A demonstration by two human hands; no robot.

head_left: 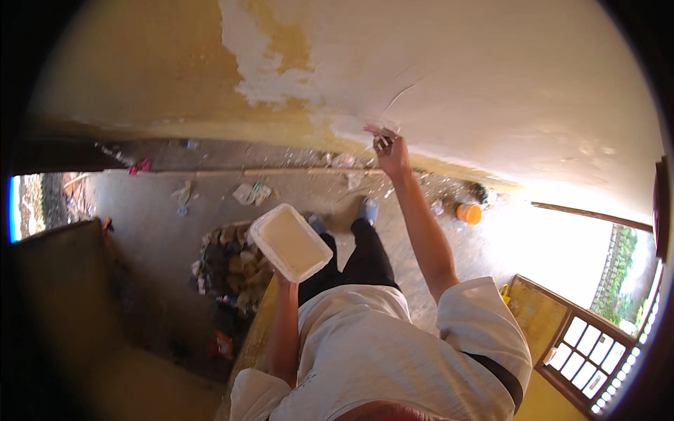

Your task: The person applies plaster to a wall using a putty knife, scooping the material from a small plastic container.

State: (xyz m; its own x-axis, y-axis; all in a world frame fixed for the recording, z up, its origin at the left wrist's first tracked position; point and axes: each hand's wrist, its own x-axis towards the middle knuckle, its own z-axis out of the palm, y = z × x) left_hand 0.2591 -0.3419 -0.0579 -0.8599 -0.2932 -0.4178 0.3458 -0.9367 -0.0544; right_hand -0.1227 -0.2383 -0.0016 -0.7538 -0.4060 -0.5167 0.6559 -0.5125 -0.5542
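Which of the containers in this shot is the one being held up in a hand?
The white rectangular tub, balanced on the left hand near the person's knee. The other container, a small orange pot, sits on the floor by the wall, beyond the right arm.

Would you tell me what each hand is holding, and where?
Left hand: white tub, gripped from beneath. Right hand: small scraper-like tool by its handle, against the wall.
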